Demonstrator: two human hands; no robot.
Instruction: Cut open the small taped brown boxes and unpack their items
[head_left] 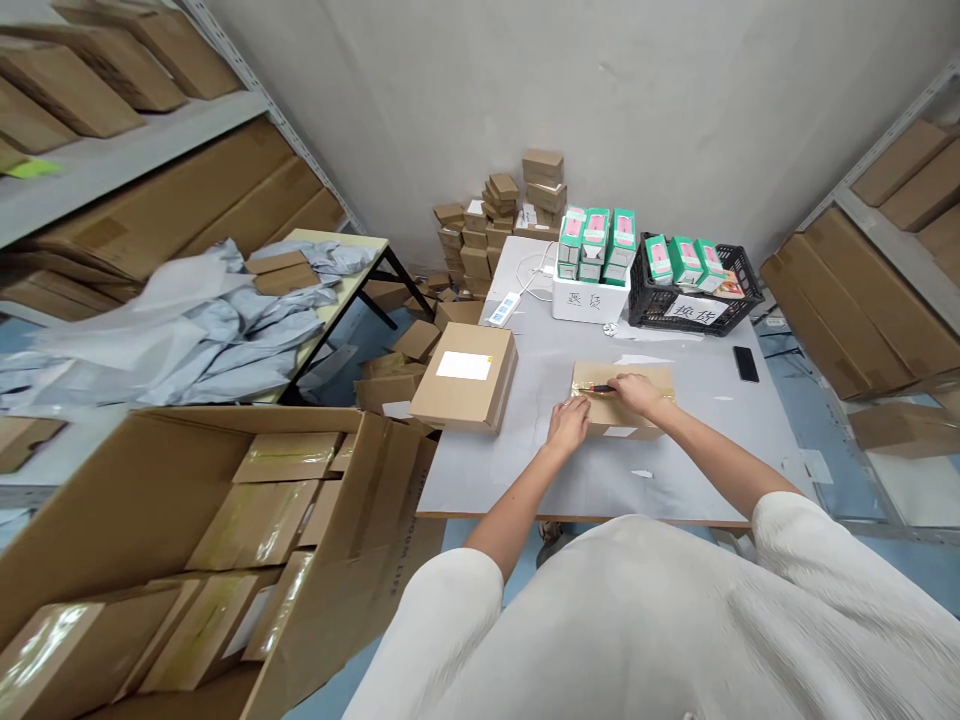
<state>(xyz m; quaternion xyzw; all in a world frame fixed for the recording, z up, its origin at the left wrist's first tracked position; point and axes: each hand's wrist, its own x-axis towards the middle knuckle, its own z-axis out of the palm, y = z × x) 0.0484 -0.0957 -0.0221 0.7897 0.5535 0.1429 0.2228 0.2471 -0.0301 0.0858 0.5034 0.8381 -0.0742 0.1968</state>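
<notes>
In front of me on the table lies a taped cardboard box [628, 431], with a white label low on its near side. My right hand [636, 391] is closed round a box cutter [600, 388], dark with a bit of red, whose tip points left over the clear tape at the box's left end. Against that left end rests my left hand [571, 421], its fingers bent onto the box's edge; whether it pinches the tape cannot be made out. A larger cardboard box [461, 390] with a white label stands to the left of my hands.
At the table's back stand a white bin [591, 302] and a black crate [691, 322], both holding green-and-white boxes. A power strip [504, 309] and a phone [745, 364] lie on the table [525, 470]. A big open carton [375, 520] of taped boxes is at left.
</notes>
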